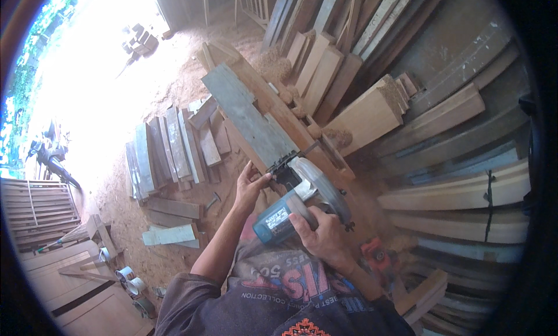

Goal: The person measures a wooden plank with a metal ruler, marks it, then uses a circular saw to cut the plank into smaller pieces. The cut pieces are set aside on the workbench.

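Observation:
My right hand (322, 234) is wrapped round the rear handle of a teal and grey circular saw (278, 220). The saw's dark base plate meets the near end of a weathered grey board (250, 112). On the saw's left side, my left hand (251, 187) grips the corner of the base plate, thumb against it and the other fingers bent at the board's left edge. The board slants away to the far left over a wooden beam (232, 60) and has notches in its right edge. The saw's blade is hidden by its guard.
Short board offcuts (168, 144) lie left on the dusty ground, with a hammer (213, 200) near them. Stacked timber (453, 191) fills the right side, and planks (325, 69) lean at the back. A red tool (375, 253) sits right of my right forearm.

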Action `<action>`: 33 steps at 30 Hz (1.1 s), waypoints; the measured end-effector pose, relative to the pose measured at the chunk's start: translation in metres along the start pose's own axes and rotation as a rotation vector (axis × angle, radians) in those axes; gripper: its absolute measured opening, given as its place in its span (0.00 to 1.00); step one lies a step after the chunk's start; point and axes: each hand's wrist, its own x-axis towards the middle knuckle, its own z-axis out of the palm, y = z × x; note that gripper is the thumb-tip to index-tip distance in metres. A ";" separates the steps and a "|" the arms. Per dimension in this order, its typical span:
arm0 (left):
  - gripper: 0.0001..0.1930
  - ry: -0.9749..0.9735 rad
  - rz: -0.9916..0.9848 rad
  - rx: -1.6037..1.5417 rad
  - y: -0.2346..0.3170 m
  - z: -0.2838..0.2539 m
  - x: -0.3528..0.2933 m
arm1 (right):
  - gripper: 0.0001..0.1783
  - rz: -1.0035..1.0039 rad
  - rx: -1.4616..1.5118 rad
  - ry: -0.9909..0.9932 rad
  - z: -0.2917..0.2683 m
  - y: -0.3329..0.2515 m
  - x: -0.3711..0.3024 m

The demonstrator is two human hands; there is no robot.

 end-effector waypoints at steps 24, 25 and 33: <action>0.36 -0.020 -0.003 0.025 0.009 -0.008 0.009 | 0.32 0.018 0.015 -0.006 0.005 -0.005 0.009; 0.35 -0.023 0.001 0.022 0.009 -0.008 0.009 | 0.32 0.038 0.006 -0.014 0.005 -0.005 0.009; 0.33 -0.024 0.008 0.007 0.014 -0.008 0.010 | 0.32 0.018 0.012 -0.004 0.007 -0.006 0.012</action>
